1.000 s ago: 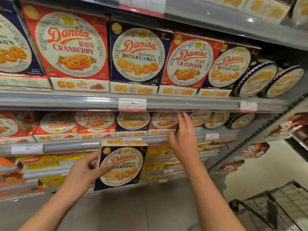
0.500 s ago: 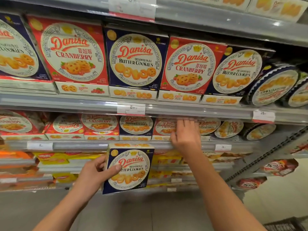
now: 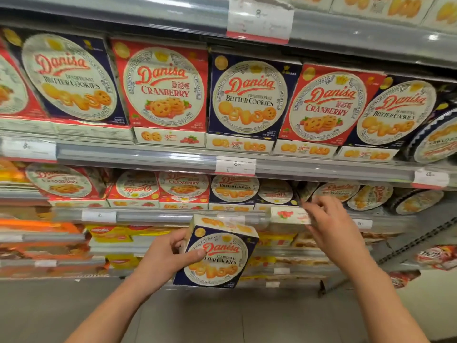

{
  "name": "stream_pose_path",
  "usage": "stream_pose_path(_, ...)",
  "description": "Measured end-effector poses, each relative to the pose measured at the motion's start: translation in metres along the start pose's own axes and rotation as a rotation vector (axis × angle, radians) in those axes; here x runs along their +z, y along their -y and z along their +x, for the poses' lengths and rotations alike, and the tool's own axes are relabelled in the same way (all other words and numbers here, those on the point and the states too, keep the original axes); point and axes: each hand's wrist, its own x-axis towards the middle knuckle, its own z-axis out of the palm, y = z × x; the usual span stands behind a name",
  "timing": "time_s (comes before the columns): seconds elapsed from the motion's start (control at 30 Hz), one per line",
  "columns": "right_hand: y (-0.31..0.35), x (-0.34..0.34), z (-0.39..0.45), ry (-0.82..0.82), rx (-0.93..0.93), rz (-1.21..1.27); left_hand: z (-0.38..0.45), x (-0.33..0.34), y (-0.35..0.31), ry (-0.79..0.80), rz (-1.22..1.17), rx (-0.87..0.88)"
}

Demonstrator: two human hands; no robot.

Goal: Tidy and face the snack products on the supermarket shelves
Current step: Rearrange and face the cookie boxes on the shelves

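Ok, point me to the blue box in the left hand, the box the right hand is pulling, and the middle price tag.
blue box (image 3: pixel 217 258), head view, round front label.
pulled box (image 3: pixel 288 215), head view, white edge.
price tag (image 3: pixel 235 166), head view, centre.

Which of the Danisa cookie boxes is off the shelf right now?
The navy blue Danisa butter cookies box gripped in the left hand; all others sit on shelves.

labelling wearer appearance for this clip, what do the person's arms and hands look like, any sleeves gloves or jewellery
Both forearms are bare up to the bottom edge of the picture, with no sleeve in view. The left hand and right hand wear no gloves, and no watch, bracelet or ring shows. The picture is slightly blurred, so small details on the fingers cannot be ruled out.
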Motion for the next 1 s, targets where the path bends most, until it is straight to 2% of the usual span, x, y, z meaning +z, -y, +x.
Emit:
stream_pose_path(0.17,0.039,-0.001,-0.016,0.230,0.157,0.348,-0.003,-0.017,0.002,0.097,0.069,0.025)
stream_pose_path(0.37,0.111,0.012,0.001,0.340,0.237,0.754,-0.004,-0.045,0.007,0.178,0.089,0.116)
stream_pose_path(0.53,0.163,0.016,0.023,0.378,0.269,0.924,-0.010,-0.072,0.015,0.312,0.062,0.168)
stream_pose_path(0.7,0.195,0.024,0.041,0.389,0.309,0.988,-0.018,-0.096,0.028,0.206,0.063,0.125)
stream_pose_path(0.83,0.219,0.034,0.052,0.418,0.286,1.058,-0.029,-0.110,0.035,0.167,-0.077,0.123)
stream_pose_path(0.9,0.234,0.040,0.056,0.428,0.298,1.097,-0.034,-0.116,0.040,0.085,-0.145,0.127)
stream_pose_path(1.0,0.256,0.044,0.064,0.417,0.266,1.137,-0.039,-0.128,0.049,-0.034,-0.121,0.150)
